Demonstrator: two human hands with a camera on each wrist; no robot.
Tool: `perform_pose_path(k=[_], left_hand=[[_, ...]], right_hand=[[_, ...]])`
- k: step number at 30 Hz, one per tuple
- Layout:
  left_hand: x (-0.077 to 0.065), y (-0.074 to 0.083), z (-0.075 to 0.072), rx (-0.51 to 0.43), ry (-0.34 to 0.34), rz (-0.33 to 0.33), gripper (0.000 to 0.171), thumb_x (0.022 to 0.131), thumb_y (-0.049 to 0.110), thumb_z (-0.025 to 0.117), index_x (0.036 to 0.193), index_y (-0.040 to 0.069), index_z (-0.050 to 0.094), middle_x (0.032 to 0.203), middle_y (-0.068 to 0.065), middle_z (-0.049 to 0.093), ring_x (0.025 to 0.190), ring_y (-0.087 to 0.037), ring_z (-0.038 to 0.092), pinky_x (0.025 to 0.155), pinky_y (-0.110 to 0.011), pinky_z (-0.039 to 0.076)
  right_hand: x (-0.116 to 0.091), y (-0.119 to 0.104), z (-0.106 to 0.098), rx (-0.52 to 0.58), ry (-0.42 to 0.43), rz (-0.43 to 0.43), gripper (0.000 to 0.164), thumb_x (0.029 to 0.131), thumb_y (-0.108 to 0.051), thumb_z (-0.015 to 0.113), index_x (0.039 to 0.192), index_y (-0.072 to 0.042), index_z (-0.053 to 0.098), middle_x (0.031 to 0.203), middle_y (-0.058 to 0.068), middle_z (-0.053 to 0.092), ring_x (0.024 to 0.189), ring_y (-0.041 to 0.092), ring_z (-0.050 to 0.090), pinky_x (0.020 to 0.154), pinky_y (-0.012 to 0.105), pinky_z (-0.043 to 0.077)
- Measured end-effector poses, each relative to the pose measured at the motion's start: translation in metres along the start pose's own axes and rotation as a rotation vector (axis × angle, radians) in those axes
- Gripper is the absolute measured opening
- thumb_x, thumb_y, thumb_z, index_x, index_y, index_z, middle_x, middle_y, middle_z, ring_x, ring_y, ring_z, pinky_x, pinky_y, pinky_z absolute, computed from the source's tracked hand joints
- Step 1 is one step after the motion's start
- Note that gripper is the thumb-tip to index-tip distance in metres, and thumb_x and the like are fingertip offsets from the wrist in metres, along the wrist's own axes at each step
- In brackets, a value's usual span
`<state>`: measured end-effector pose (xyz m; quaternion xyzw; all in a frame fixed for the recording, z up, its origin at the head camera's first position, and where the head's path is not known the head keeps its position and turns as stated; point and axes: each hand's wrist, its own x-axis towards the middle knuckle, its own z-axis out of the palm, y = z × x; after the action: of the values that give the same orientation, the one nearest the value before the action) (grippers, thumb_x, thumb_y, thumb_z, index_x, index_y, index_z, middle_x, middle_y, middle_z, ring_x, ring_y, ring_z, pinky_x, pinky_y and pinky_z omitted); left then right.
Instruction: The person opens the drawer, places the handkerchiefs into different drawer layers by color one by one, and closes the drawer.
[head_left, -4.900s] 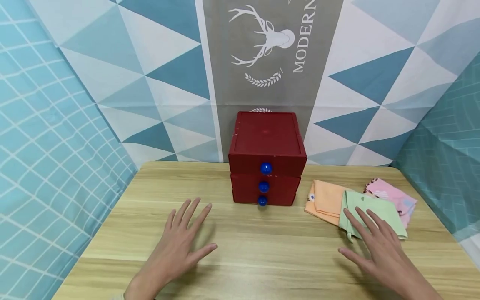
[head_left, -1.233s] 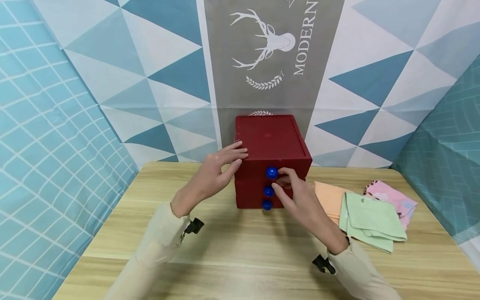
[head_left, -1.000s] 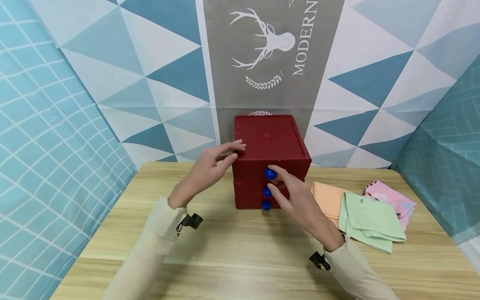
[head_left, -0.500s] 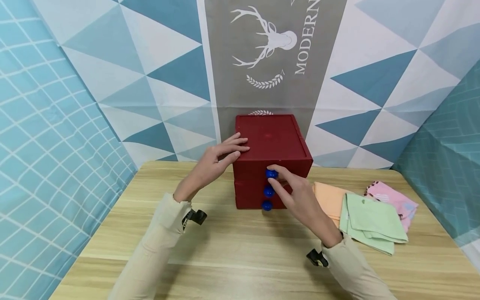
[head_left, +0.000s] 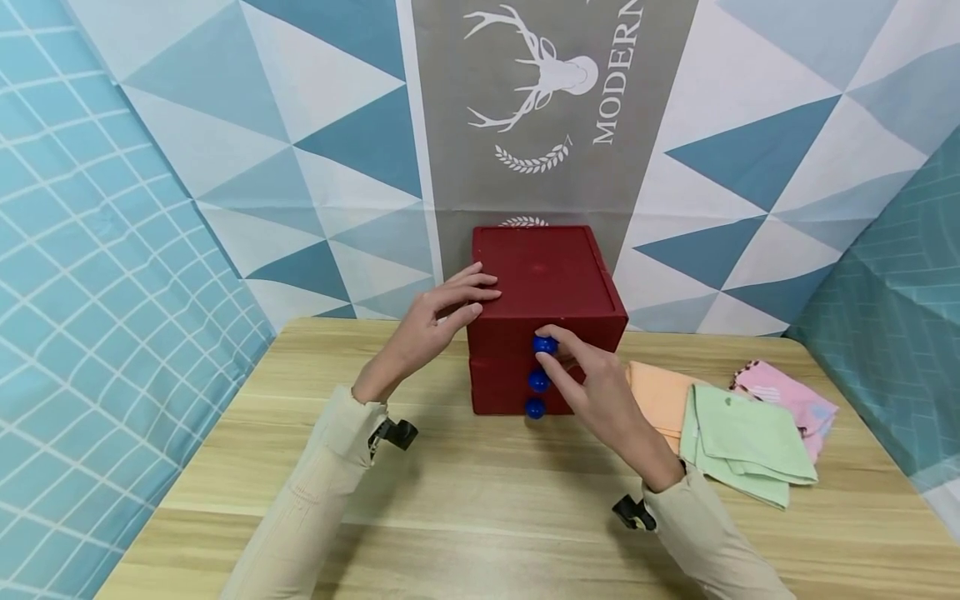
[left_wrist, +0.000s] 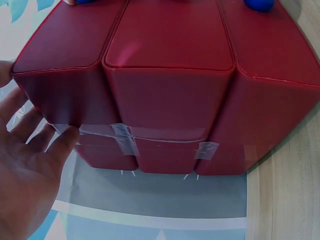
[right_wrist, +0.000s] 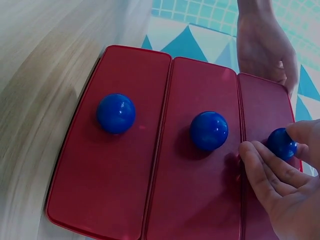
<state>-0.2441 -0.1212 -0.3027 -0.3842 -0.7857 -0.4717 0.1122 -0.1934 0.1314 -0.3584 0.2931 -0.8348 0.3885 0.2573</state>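
Note:
A red drawer box point(head_left: 540, 271) stands against the back wall, its three drawers stacked and each fitted with a round blue knob. My left hand point(head_left: 427, 329) rests on the box's upper left edge, fingers stretched over the top; in the left wrist view this hand point(left_wrist: 27, 165) lies along the box's side, where clear tape shows. With thumb and finger my right hand point(head_left: 603, 392) pinches the top knob point(head_left: 545, 344). The right wrist view shows the same knob point(right_wrist: 281, 144) between the digits, while the middle knob point(right_wrist: 209, 131) and bottom knob point(right_wrist: 116, 114) are untouched. All drawers look closed.
Right of the box lie folded cloths on the wooden table point(head_left: 480, 517): an orange one point(head_left: 660, 396), a light green one point(head_left: 750, 437) overlapping it, and a pink one point(head_left: 787, 396) behind. Patterned sheets point(head_left: 337, 167) hang behind and at both sides.
From apart above the table, both hands have come to the box. The left stays on its upper left edge; the right has closed its fingers on the top knob. The box has turned slightly.

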Motion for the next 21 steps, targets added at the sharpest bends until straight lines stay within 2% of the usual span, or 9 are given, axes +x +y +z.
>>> perform_pose_path(k=[3,5,21], left_hand=[[-0.0008,0.012,-0.002,-0.005,-0.005,-0.005,0.031,0.1,0.003,0.051,0.127,-0.005,0.064,0.141,-0.02,0.054,0.148,-0.034,0.027,0.118,-0.048,0.028],[-0.0009,0.0135,-0.0024,-0.004,-0.005,-0.004,0.031,0.1,0.003,0.051,0.127,-0.005,0.064,0.141,-0.02,0.054,0.148,-0.034,0.027,0.118,-0.048,0.028],[-0.0014,0.011,-0.0055,-0.044,-0.014,-0.012,0.03,0.1,0.002,0.053,0.127,-0.005,0.065,0.141,-0.02,0.055,0.149,-0.032,0.026,0.119,-0.047,0.027]], right_hand=[[0.0001,-0.0009,-0.0005,-0.005,-0.003,0.003,0.038,0.094,-0.013,0.069,0.131,-0.016,0.061,0.101,0.0,0.073,0.084,0.009,0.069,0.072,0.031,0.06],[-0.0001,-0.0014,-0.0006,-0.007,-0.005,0.003,0.038,0.094,-0.013,0.069,0.131,-0.016,0.061,0.102,0.0,0.073,0.084,0.009,0.069,0.073,0.031,0.06],[-0.0027,-0.0045,-0.0025,-0.015,-0.022,0.008,0.038,0.093,-0.01,0.07,0.13,-0.014,0.061,0.106,0.002,0.073,0.087,0.012,0.069,0.074,0.032,0.06]])
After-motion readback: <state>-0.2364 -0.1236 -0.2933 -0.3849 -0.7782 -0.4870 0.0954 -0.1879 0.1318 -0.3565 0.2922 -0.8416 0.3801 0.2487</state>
